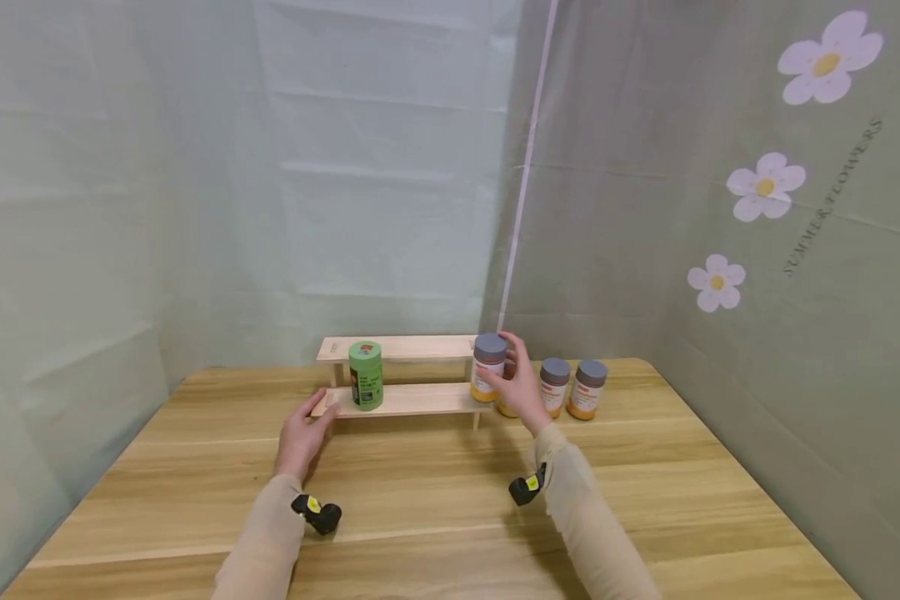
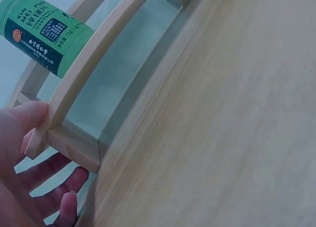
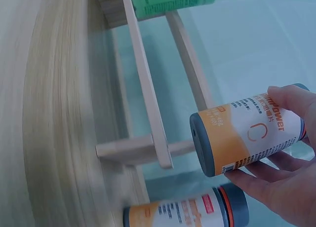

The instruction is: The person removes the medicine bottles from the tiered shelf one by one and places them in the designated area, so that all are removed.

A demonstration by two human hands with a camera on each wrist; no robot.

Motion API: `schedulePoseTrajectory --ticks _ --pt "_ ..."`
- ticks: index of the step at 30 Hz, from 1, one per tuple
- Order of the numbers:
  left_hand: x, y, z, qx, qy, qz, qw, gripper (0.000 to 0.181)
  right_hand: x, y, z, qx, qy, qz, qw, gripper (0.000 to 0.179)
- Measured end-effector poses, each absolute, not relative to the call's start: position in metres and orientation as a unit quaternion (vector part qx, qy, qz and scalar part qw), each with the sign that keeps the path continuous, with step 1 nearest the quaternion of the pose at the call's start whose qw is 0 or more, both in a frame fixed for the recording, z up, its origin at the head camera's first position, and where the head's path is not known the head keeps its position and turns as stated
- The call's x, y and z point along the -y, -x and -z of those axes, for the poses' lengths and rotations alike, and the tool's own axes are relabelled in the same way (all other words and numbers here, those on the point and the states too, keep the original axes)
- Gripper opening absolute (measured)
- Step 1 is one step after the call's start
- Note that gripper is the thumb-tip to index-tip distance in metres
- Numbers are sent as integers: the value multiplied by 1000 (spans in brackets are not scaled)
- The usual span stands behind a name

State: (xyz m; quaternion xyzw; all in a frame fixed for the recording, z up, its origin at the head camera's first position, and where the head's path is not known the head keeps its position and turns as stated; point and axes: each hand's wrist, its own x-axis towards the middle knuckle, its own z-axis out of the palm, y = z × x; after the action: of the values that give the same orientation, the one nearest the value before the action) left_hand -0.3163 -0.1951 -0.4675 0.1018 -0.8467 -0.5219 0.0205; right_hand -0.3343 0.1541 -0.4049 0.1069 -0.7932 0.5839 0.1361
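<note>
A two-tier wooden shelf stands on the table, with a green supplement bottle upright on its lower board toward the left. My left hand holds the left end of that board, thumb on it and fingers spread around the end in the left wrist view. Between the thumb and fingers of my right hand is an orange-and-white supplement bottle with a dark grey cap. Its base shows above the right end of the lower board in the right wrist view.
Two matching orange-and-white bottles, one nearer and one farther right, stand right of the shelf. Another bottle is partly hidden behind my right hand. Curtains with printed flowers hang around the wooden table.
</note>
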Motion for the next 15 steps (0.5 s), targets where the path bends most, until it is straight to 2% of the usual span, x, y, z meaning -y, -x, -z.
schedulePoseTrajectory --ticks 8,15 --pt "196 318 468 845 -99 525 19 64 -174 329 402 810 -79 -564 142 74" --pt "195 317 468 846 -96 524 26 65 -187 324 401 814 -61 -563 125 75"
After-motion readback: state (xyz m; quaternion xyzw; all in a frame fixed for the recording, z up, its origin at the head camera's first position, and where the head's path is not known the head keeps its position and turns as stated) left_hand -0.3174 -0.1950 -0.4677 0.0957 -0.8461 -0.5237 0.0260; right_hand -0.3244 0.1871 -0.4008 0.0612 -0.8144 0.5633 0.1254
